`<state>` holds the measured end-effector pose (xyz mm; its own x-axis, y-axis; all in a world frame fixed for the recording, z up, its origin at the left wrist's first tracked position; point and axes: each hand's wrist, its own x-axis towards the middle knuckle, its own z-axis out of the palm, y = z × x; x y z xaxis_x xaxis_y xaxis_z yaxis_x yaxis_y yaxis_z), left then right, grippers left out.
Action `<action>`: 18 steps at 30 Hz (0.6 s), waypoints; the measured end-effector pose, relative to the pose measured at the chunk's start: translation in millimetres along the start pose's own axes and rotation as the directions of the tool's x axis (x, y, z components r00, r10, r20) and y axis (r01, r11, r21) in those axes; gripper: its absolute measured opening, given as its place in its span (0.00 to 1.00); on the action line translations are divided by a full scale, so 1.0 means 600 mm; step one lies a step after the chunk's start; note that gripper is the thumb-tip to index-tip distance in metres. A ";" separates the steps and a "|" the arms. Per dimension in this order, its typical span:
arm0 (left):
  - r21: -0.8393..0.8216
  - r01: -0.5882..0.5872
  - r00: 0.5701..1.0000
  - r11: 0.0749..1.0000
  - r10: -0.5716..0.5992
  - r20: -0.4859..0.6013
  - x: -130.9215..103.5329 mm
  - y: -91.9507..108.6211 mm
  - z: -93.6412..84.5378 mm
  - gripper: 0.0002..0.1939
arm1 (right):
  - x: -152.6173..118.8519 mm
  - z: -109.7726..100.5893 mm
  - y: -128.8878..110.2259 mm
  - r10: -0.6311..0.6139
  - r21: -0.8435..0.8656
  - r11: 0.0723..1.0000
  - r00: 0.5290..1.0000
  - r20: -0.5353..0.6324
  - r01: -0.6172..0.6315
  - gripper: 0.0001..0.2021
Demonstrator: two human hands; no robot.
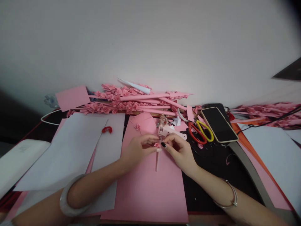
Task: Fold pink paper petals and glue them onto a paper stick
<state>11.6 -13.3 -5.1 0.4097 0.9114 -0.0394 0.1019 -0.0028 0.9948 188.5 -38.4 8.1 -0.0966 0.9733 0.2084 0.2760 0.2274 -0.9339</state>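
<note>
Over a large pink sheet (150, 194), my left hand (137, 150) pinches a small pink paper rose (156, 145) between thumb and fingers. My right hand (180, 152) is closed in a pinch at the rose's right side; what lies between its fingertips is too small to make out. Below the rose a narrow pink paper strip (157, 161) points down toward me; whether it is joined to the rose I cannot tell. Just beyond my fingertips lies a pale pink glue gun (175, 132), partly hidden by my right hand. Behind my left hand is a rounded pink paper piece (144, 123) with a small paper rose on it.
Red-handled scissors (197, 133), yellow-handled scissors (205, 131) and a phone (219, 124) lie to the right. Pink paper flower stems (127, 105) are piled along the wall. White sheets (68, 144) with a red clip-like piece (107, 129) cover the left side.
</note>
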 end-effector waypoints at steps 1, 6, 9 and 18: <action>0.005 0.002 1.000 1.000 -0.002 0.002 -0.001 0.000 0.000 0.15 | -0.001 0.001 -0.002 -0.025 -0.033 0.999 1.000 0.007 0.026 0.04; 0.078 -0.016 1.000 0.997 0.014 0.027 -0.005 0.003 0.001 0.12 | 0.000 0.004 -0.005 -0.056 -0.138 0.988 0.997 0.049 0.062 0.06; 0.116 -0.028 0.999 0.993 0.026 0.024 -0.006 0.005 0.001 0.10 | 0.001 0.006 -0.004 -0.057 -0.160 0.985 0.997 0.047 0.064 0.07; 0.114 -0.028 0.999 0.993 0.025 0.034 -0.007 0.002 0.004 0.08 | -0.001 0.006 -0.001 -0.021 -0.166 0.986 0.998 0.066 0.032 0.11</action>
<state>12.3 -18.5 -4.0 0.4429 0.8964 -0.0182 0.1932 -0.0756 0.9782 185.0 -39.1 7.8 -0.1649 0.9640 0.2084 0.4275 0.2603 -0.8657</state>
